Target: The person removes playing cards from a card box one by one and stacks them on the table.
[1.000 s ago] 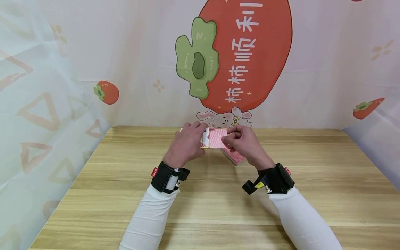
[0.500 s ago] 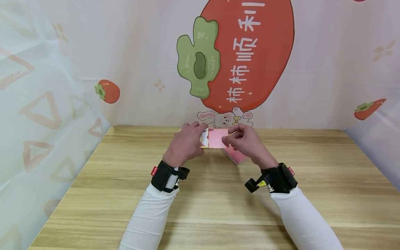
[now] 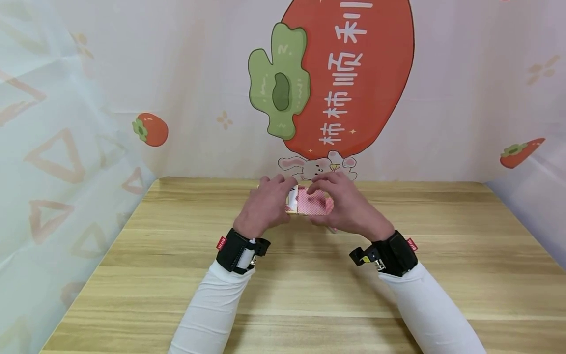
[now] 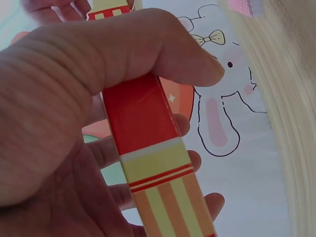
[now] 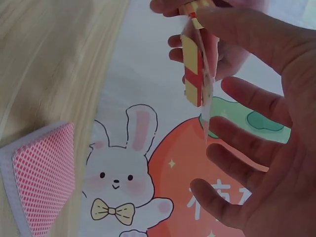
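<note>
My left hand grips a playing card box, red with yellow and orange stripes. Thumb and fingers lie on either side of it. From its end, a pink-patterned piece sticks out to the right, beside a white part; whether it is a card or a flap I cannot tell. My right hand is around that end, fingers apart and loosely bent in the right wrist view, its thumb near or touching the box corner. Beneath the hands a deck of cards, red-patterned back up, lies on the table, mostly hidden in the head view.
The wooden table reaches back to a printed cloth with a large persimmon and a rabbit. Another cloth side borders the table at the left.
The right hand has let go of its pinch on the pink-patterned piece's right edge and spread its fingers around it, shifting slightly left. The left hand keeps its hold on the box.
</note>
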Motion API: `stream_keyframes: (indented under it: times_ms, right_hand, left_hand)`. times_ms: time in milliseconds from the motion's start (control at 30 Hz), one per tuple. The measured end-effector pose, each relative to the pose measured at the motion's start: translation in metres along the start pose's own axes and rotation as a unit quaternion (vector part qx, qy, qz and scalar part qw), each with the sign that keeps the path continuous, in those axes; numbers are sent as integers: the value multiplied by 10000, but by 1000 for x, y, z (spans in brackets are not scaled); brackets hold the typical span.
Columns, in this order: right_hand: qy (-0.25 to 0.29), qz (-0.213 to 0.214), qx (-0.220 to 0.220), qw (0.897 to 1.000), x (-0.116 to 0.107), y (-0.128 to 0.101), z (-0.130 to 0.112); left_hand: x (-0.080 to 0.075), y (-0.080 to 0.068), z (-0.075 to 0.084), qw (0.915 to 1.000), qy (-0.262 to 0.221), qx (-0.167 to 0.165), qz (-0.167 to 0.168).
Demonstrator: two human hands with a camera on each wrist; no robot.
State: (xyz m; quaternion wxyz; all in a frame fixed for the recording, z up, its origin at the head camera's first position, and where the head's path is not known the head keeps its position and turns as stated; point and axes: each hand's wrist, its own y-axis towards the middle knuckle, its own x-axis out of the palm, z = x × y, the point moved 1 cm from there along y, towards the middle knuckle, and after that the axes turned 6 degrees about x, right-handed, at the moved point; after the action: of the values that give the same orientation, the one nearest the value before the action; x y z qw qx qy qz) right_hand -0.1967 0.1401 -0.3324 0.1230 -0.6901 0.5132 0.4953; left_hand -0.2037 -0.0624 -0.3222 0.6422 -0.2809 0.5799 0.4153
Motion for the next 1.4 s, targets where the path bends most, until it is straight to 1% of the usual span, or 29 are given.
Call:
stream_keyframes:
  times_ms: [100,233,467,600,867,1167,1300,1400]
  right_hand:
    - [-167,-48,-129,9998,2,0,0]
    - [-209,-62,-224,9995,3,0,1]
    - [-203,-79,-188,9996,4,-1,1]
    - [-190,-97,-166,9996,4,-2,2]
    - [-278,-314,16,9991,0,-3,2]
    - [-469,-615,149,9969,0,-3,3]
    - [-565,-710,283,9955,-3,-3,3]
    - [-583,-732,416,9947,-8,-4,4]
  left_hand:
    - [1,0,2,10000,58,56,-39]
    - [3,0,4,9999,105,98,-82]
    - [5,-1,7,9998,85,193,-29]
    - [5,0,8,9997,73,204,-62]
    - [2,2,8,9998,19,159,-149]
    - [2,0,5,9997,1,191,-173]
    - [3,0,5,9997,-31,141,-209]
    - [4,0,3,9998,-56,93,-171]
